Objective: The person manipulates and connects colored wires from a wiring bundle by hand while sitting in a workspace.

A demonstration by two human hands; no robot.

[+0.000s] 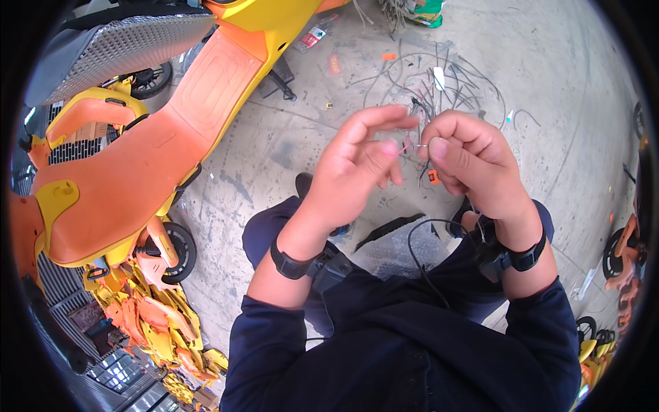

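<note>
Both hands raised over the lap, left hand (357,161) and right hand (467,154) each in a fingertip grip clamped on a thin wire (410,145) spanning them, kept taut for close work, loose wires (439,89) on floor (549,82) beyond.

left hand (360,161): raised, fingertip grip pinched | right hand (470,161): raised, fist-like grip, thumbs meeting

Thin wire (412,145) between the 2 hands is looking like pink plastic insulation with a bare metal tip. Scooter body (130,172) is showing smooth, semi-glossy orange and yellow plastic. Floor (274,137) is looking like rough, matt, stained concrete. Sleeves (398,343) are showing matt dark blue cloth. Wrist straps (292,264) are looking like matt black plastic.
</note>
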